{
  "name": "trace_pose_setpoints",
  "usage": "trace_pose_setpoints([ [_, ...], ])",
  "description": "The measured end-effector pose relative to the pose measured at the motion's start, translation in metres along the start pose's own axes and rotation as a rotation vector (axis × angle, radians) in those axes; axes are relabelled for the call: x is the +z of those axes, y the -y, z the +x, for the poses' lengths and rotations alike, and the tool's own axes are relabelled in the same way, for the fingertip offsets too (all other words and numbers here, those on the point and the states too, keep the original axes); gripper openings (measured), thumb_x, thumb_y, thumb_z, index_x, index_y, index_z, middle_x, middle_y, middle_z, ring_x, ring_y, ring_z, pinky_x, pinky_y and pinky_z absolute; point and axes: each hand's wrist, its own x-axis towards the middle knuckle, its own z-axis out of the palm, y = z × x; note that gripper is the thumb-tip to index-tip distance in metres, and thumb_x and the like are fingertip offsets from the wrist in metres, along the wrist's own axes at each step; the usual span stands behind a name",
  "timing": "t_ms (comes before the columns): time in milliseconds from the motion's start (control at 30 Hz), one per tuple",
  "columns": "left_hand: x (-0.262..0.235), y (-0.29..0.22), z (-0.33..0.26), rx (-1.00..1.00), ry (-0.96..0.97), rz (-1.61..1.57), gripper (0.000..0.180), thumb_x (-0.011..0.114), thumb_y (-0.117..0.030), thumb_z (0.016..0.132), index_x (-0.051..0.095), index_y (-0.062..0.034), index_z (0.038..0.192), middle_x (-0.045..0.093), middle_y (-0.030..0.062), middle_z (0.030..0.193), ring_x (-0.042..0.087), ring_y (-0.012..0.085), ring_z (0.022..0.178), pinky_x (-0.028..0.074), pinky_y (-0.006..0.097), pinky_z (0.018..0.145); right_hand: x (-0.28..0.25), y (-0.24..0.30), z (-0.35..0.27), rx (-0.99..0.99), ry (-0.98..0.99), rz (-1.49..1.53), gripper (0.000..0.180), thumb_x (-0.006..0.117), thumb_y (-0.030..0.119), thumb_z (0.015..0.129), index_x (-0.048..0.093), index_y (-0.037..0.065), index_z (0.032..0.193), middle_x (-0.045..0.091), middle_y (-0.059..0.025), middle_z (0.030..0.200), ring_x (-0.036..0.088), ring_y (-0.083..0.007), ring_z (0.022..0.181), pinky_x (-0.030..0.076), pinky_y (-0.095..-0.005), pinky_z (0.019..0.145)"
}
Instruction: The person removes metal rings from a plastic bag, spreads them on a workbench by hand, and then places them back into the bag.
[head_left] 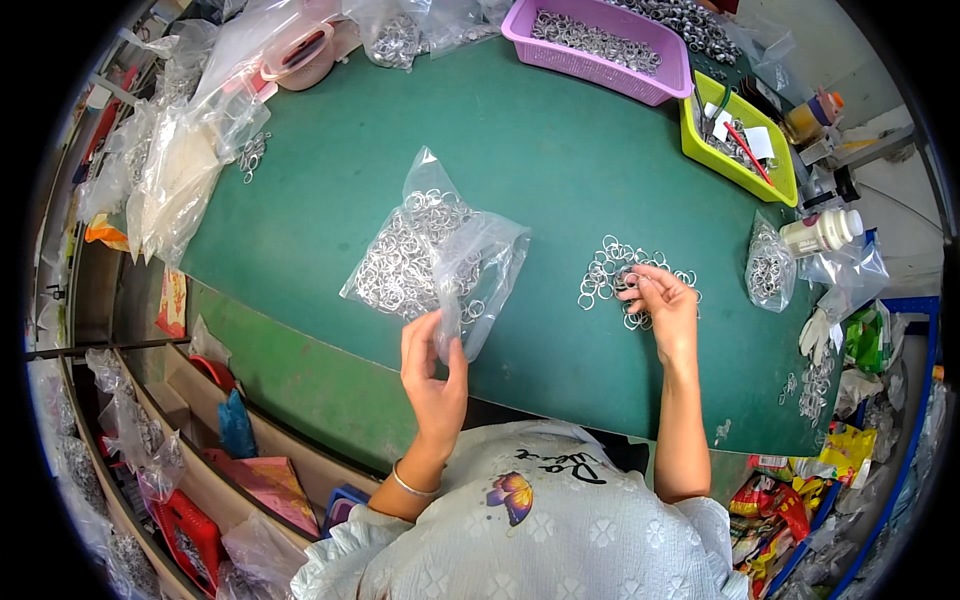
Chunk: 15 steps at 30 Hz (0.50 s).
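A clear plastic bag (505,250) filled with silvery metal rings (400,265) lies on the green table, its mouth toward me. My left hand (432,385) pinches the near edge of the bag between thumb and fingers. To the right is a loose pile of metal rings (608,268) spread on the table. My right hand (665,305) is over this pile, with thumb and fingers drawn together at some of the rings. How many rings are in those fingers is hidden.
A purple basket (600,75) of rings and a lime-green basket (735,170) with pliers stand at the far right. A small filled bag (770,265) and white bottle (822,232) sit at the right edge. Plastic bags (180,180) and a pink container (300,60) are far left.
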Motion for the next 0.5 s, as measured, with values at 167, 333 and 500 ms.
trace_pose_setpoints([
  [167,-0.002,0.005,0.000,0.023,-0.013,0.018,0.033,0.052,0.008,0.084,0.050,0.0047,0.116,0.048,0.0097,0.113,0.053,0.0160,0.098,0.045,0.026,0.082,0.009,0.010,-0.011,-0.091,-0.010,-0.145,0.021,0.050,-0.003,0.089,0.060,-0.005,0.107,0.066,-0.0144,0.091,0.064,-0.0141,0.071,0.051,-0.0235,0.058],
  [333,0.001,0.003,0.001,0.031,-0.007,0.033,0.034,0.053,0.008,0.083,0.051,0.0041,0.117,0.048,0.0112,0.114,0.054,0.0179,0.100,0.046,0.027,0.082,0.085,0.034,-0.038,-0.052,0.470,-0.020,0.026,0.051,0.001,0.090,0.055,-0.005,0.115,0.065,-0.0131,0.095,0.064,-0.0174,0.079,0.053,-0.0268,0.064],
  [500,-0.004,0.003,-0.001,0.034,-0.020,0.016,0.034,0.053,0.008,0.084,0.051,0.0042,0.117,0.048,0.0113,0.114,0.054,0.0178,0.100,0.047,0.027,0.081,0.073,0.029,-0.017,-0.384,0.079,-0.458,0.016,0.055,0.002,0.084,0.063,-0.002,0.097,0.063,-0.0154,0.097,0.064,-0.0252,0.077,0.051,-0.0348,0.068],
])
